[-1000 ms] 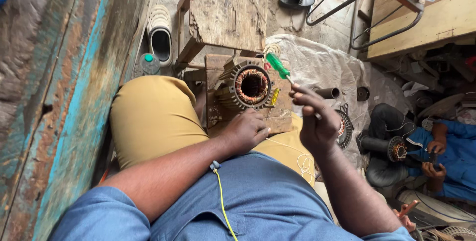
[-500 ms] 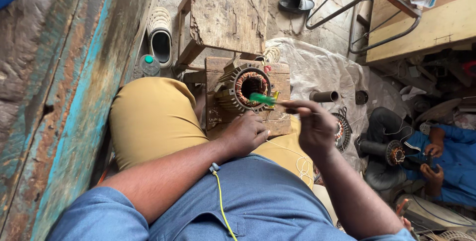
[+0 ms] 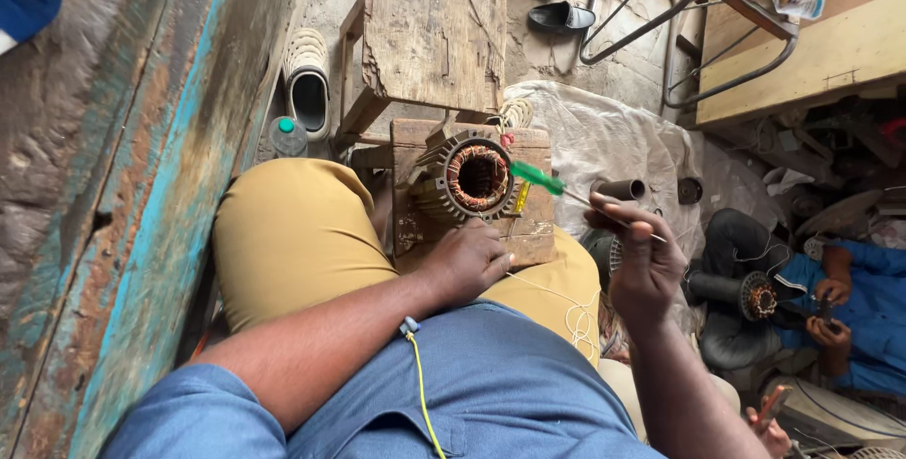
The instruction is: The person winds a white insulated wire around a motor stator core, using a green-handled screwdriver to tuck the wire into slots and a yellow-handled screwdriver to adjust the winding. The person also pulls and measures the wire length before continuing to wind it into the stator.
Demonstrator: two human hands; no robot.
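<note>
A pale clog (image 3: 307, 91) and a green-capped bottle (image 3: 288, 135) are seen on the floor well to the left of the motor stator (image 3: 469, 179). The stator, a ribbed metal housing with copper windings inside its round opening, is laid on a worn wooden block (image 3: 533, 223), just in front of a rough wooden stool (image 3: 434, 25) and between the person's tan-clad knees. The left hand (image 3: 467, 261) is rested on the block just below the stator, its fingers curled down onto the wood; whether anything is pinched beneath them cannot be told. A thin pale cord (image 3: 552, 294) is trailed over the lap to the right of that hand. A green-handled screwdriver (image 3: 552, 185) is held to the right of the stator, its handle end lying at the housing's rim and its shaft gripped by the clenched fingers of the right hand (image 3: 637, 256). Farther right of the stator, another person in blue (image 3: 868, 299) is seated with a second stator (image 3: 760, 297).
</note>
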